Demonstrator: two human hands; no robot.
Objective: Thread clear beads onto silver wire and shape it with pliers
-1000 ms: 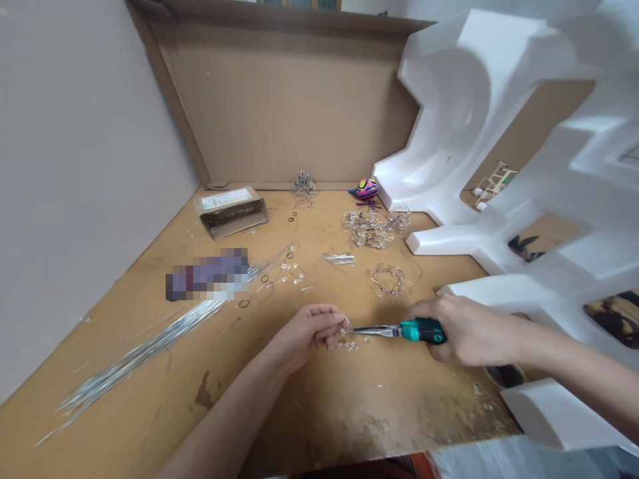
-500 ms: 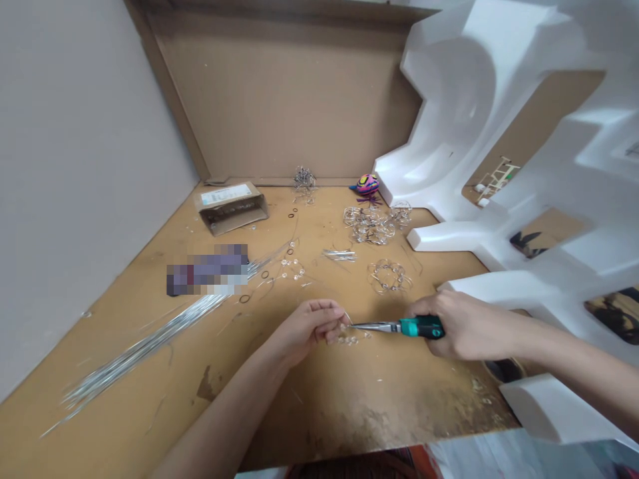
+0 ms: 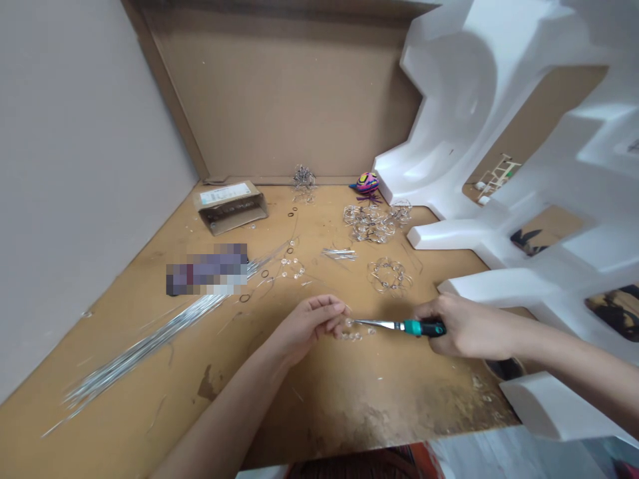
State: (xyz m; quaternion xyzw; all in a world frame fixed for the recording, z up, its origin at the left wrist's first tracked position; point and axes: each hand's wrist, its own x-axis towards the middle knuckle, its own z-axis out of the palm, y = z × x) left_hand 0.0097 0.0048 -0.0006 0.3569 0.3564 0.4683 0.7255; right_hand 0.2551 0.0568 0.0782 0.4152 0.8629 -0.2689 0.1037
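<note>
Two bare hands work at the near edge of a wood-toned worktop (image 3: 379,406), a small beaded wire piece (image 3: 353,335) between them. The piece lies just right of the left hand (image 3: 309,329) and almost touching it, its long axis running left to right across the near middle of the worktop. The left hand is the nearer of the two; its fingers (image 3: 332,311) curl almost shut at the piece's left end, though they hide whether they have hold of it. From the right, the right hand (image 3: 464,326) wraps closed around the teal grip of a pair of needle-nose pliers (image 3: 424,327), whose thin nose points left, in line with the piece, and reaches its right part. Whether the nose is gripping wire is too small to tell.

Farther off lie a ring-linked wire ball (image 3: 389,276), a tangled cluster of wire rings (image 3: 368,223) and a small heap of cut wire lengths (image 3: 339,253). A long bundle of straight silver wire (image 3: 142,349) stretches across the left, beside a pixelated object (image 3: 207,269). White polystyrene packing (image 3: 474,113) rises along the right.
</note>
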